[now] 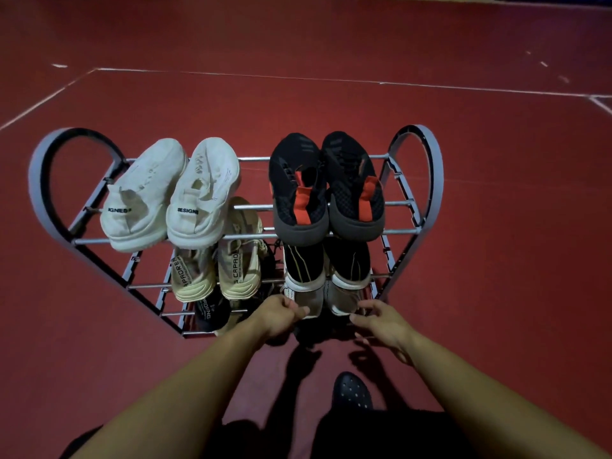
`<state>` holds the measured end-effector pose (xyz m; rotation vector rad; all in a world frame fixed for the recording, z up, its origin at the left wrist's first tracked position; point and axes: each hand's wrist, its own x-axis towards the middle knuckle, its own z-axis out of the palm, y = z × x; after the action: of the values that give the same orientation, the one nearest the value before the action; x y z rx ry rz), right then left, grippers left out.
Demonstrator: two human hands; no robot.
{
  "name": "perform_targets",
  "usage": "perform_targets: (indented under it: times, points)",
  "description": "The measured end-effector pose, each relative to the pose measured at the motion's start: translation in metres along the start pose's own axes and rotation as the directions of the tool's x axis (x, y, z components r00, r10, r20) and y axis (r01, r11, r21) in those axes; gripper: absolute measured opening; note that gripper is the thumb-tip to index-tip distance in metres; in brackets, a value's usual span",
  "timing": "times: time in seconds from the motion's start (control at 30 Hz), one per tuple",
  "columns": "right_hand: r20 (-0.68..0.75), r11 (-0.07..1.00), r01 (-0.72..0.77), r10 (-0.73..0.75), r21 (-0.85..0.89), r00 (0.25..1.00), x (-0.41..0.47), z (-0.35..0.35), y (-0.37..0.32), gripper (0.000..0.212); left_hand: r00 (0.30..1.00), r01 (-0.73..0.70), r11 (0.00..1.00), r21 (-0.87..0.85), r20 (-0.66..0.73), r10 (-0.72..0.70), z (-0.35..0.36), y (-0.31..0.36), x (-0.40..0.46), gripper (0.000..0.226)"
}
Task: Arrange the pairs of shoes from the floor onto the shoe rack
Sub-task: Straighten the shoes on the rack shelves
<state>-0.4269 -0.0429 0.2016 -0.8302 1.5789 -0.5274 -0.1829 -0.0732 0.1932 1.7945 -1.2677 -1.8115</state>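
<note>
A grey metal shoe rack (pixel 76 180) with heart-shaped sides stands on the red floor. Its top tier holds a white pair (pixel 169 193) on the left and a black pair with orange heel tabs (pixel 326 187) on the right. On the middle tier sit a beige pair (pixel 218 270) and a black pair with white soles (pixel 328 263). The bottom tier holds a black shoe (pixel 212 313) on the left and a grey pair (pixel 326 299) on the right. My left hand (pixel 281 318) pinches the heel of the left grey shoe. My right hand (pixel 381 321) touches the right grey shoe's heel with fingers spread.
The red floor (pixel 331 104) with white painted lines stretches all around the rack. My foot in a dark perforated clog (pixel 352 390) stands just in front of the rack, between my forearms.
</note>
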Motion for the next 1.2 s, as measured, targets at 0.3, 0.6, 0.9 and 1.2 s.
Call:
perform_targets:
  times: [0.3,0.6,0.9,1.2]
  points:
    - [0.162,0.993,0.024,-0.005,-0.116,0.987,0.032,-0.008,0.025,0.072,0.982,0.112,0.991,0.076,0.145,-0.123,0.027,-0.022,0.022,0.062]
    - [0.223,0.967,-0.151,0.104,0.204,0.969,0.062,0.002,0.026,0.036,0.974,0.224,0.911,-0.347,0.122,-0.193,0.014,-0.036,0.063,0.03]
    - [0.073,0.928,-0.217,0.205,0.303,0.976,0.077,0.007,0.036,0.018,0.98,0.196,0.923,-0.332,0.025,-0.199,0.008,-0.035,0.066,0.011]
    - [0.106,0.902,-0.412,0.4,0.129,0.91,0.054,0.019,0.048,0.033,0.947,0.315,0.946,-0.078,-0.034,-0.319,0.01,-0.037,0.044,0.031]
